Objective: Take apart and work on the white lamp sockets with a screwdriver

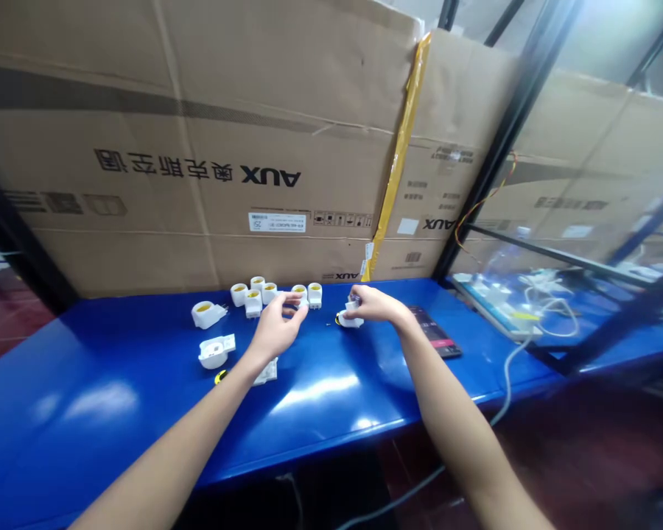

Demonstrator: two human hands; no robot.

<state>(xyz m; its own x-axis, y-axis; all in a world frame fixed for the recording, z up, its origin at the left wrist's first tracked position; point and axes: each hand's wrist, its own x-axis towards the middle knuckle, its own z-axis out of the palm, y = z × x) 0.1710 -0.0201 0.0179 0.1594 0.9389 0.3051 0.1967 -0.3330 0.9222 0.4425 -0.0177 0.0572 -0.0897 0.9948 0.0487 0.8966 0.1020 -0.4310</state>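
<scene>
Head view: right hand (372, 303) grips white housing (351, 321); left hand (278, 324) curled, hold unclear; units (253, 304) behind seemingly finished, open shell (214, 355) not.

fittings (253, 305): smooth plastic | tabletop (320, 353): glossy | tape (401, 147): glossy | carton (215, 132): matt cardboard

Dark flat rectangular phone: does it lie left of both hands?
No, the phone lies on the glossy blue tabletop, right of the right hand.
</scene>
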